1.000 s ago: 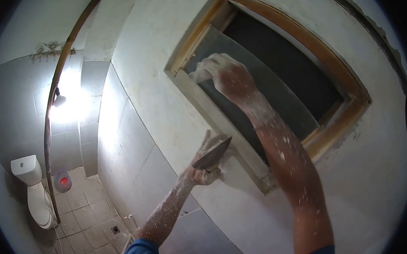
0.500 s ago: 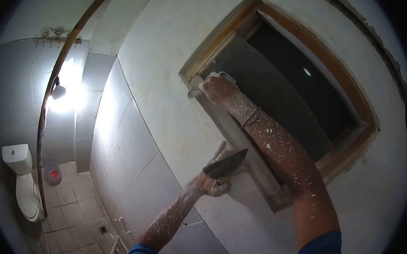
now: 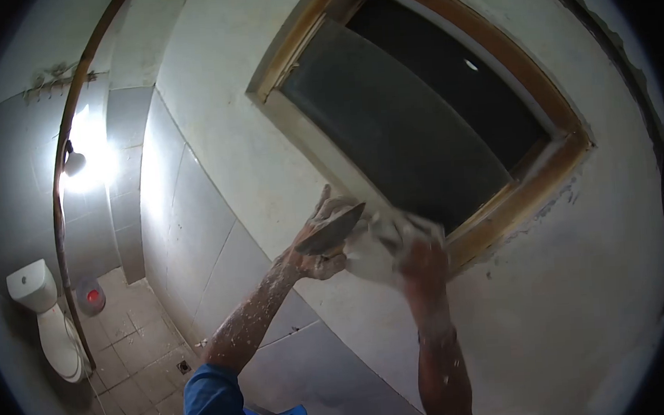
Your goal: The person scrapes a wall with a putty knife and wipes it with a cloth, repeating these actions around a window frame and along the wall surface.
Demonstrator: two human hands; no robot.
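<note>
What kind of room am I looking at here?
Most likely a bathroom under renovation. A toilet stands on the tiled floor, grey wall tiles run below fresh plaster, and the left hand holds a trowel beside the wooden window frame.

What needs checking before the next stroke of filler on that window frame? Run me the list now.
1. Left hand grips the dark flat trowel blade: ok.
2. Right hand is coated in white filler and blurred; its load: cannot tell.
3. Both hands meet just below the wooden window frame, within reach: ok.
4. Plaster beside the frame's lower corner looks ragged and unfinished: not ok.
5. Bright lamp lights the tiled wall; light on the frame itself: cannot tell.
</note>
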